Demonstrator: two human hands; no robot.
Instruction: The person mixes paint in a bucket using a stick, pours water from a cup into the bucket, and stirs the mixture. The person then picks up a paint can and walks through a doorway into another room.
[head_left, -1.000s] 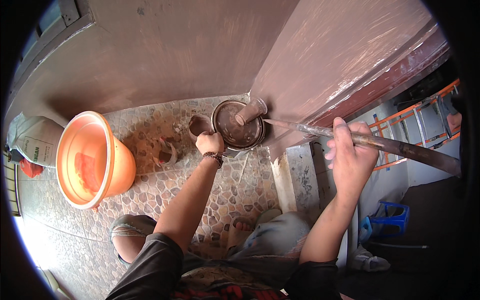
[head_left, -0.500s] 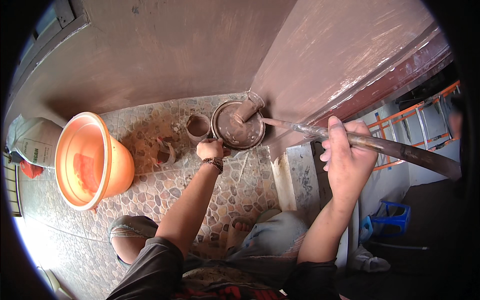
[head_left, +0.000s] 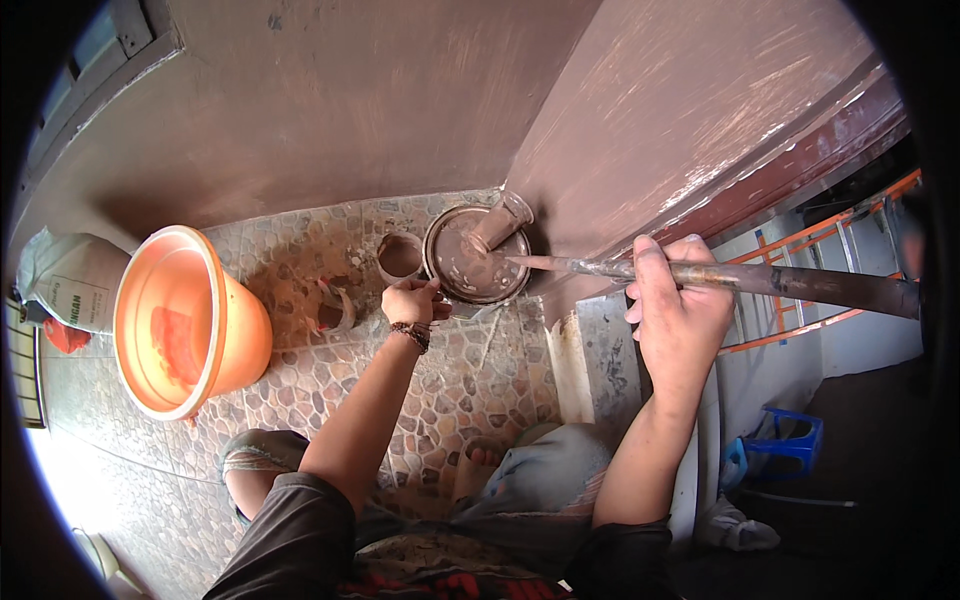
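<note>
My right hand (head_left: 680, 315) is closed around a long paint-coated brush (head_left: 790, 282). Its pointed tip reaches left over an open round paint can (head_left: 470, 262) full of brown paint, standing on the pebble floor in the wall corner. My left hand (head_left: 410, 300) has its fingers curled at the can's near-left rim and seems to grip it. A paint-smeared clear cup (head_left: 503, 220) leans tilted on the can's far edge. A small brown-stained cup (head_left: 400, 256) stands just left of the can.
A large orange bucket (head_left: 185, 320) stands to the left, with a sack (head_left: 70, 280) behind it. A small tin (head_left: 335, 312) lies between the bucket and my left hand. Brown-painted walls (head_left: 330, 110) meet behind the can. A blue stool (head_left: 790, 435) and an orange ladder (head_left: 830, 250) are lower right.
The brush has swung left and levelled out, and its tip is now over the can. My left hand slid slightly down and left along the can's rim.
</note>
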